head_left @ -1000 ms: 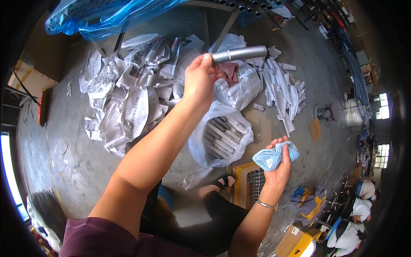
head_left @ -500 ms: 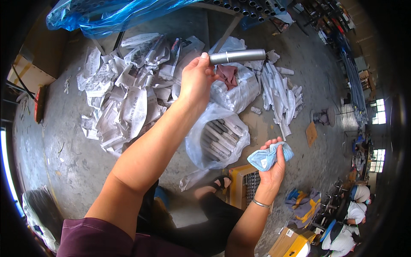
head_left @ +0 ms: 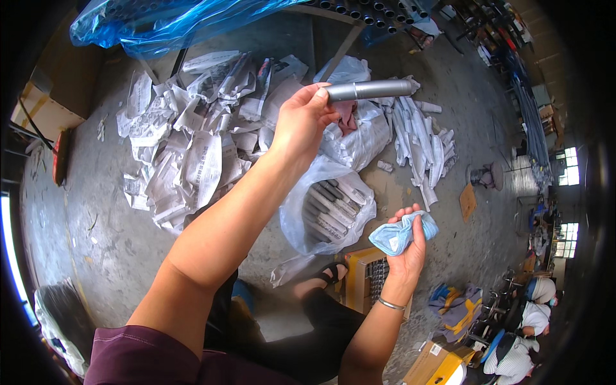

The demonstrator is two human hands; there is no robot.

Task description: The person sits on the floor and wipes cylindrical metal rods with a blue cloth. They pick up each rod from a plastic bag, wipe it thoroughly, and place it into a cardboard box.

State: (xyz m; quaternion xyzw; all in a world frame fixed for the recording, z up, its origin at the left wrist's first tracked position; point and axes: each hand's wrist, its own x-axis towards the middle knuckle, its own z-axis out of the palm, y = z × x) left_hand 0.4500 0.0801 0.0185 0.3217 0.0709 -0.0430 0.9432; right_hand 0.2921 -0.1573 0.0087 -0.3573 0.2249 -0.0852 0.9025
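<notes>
Head view, room: the concrete floor [head_left: 96,212] is bare at the left and at the lower middle; the middle and the top are covered with things, and the far right edge is crowded with other people and goods.
Head view, edges: a blue plastic sheet [head_left: 167,22] lies along the top edge, and a cardboard box [head_left: 48,96] stands at the left edge.
Head view, left hand: the left hand [head_left: 301,125] is raised over the floor, its fingers [head_left: 319,97] clenched around the left end of a grey metal tube [head_left: 372,89].
Head view, tube axis: the long axis of the tube runs almost level in the picture, from the hand toward the right, with the free end a little higher.
Head view, tube look: it is a smooth, dull grey cylinder with even thickness; light shines softly along its upper side.
Head view, right hand: the right hand [head_left: 410,240] is lower and to the right, well apart from the tube, and its fingers grasp a crumpled light blue cloth [head_left: 401,234].
Head view, under the hands: a clear plastic bag [head_left: 327,205] with more grey tubes lies open on the floor between the two hands.
Head view, around: torn printed paper wrappers [head_left: 192,141] are spread at the left of the bag, and paper-wrapped tubes [head_left: 420,138] lie at its right.
</notes>
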